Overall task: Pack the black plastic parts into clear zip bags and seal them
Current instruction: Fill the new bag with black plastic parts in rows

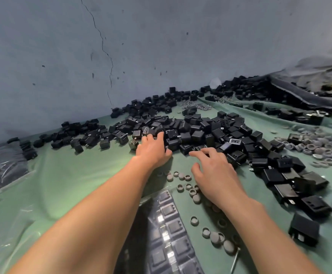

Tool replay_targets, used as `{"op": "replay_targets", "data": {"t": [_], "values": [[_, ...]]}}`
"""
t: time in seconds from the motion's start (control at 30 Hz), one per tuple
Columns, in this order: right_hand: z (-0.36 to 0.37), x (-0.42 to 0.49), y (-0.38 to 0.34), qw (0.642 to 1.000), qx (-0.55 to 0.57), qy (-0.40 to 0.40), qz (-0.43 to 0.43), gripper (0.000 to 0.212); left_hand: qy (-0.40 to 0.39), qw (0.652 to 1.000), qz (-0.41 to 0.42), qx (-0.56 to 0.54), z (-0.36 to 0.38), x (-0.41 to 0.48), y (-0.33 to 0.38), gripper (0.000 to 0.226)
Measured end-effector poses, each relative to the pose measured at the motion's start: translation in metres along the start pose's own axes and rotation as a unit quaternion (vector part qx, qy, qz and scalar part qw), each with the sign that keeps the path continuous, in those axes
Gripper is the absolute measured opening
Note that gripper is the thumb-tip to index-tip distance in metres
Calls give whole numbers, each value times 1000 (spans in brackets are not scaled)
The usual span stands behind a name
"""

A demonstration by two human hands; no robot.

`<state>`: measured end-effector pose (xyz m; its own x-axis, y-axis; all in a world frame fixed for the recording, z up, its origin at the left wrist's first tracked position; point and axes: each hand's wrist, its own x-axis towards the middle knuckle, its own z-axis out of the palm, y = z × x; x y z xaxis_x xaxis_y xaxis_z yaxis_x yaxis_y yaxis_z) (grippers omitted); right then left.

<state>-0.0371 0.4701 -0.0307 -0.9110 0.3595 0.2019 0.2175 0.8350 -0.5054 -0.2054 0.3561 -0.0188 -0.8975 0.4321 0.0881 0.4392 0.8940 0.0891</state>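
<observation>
Working position at the heap of black cube-shaped plastic parts (200, 133).
My left hand (153, 150) rests on the heap's near-left edge, fingers straight and spread, tips touching parts but gripping none. My right hand (215, 172) sits at the heap's near edge, fingers loosely spread, holding nothing. A clear plastic zip bag (169, 230), packed with rows of black parts, lies on my side of the heap, between my forearms. Small grey round caps (193, 192) lie scattered between bag and heap on the green sheet (62, 175).
</observation>
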Motion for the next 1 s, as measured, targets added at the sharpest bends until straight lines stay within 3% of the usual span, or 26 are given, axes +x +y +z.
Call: {"op": "replay_targets", "data": {"t": [0.17,0.43,0.67,0.83,1.0], "values": [[2,4,-1,1000,12,10,2,44,50,999,7,-6,13,5,0,59],[6,7,-4,999,45,-1,15,44,13,1000,23,-14,16,12,0,84],[6,6,-3,998,55,-2,22,43,86,995,40,-37,25,16,-4,60],[7,3,-3,998,55,-5,13,43,141,988,60,15,28,14,-8,60],[6,1,1,999,48,-11,8,45,93,993,67,34,26,17,-8,62]]}}
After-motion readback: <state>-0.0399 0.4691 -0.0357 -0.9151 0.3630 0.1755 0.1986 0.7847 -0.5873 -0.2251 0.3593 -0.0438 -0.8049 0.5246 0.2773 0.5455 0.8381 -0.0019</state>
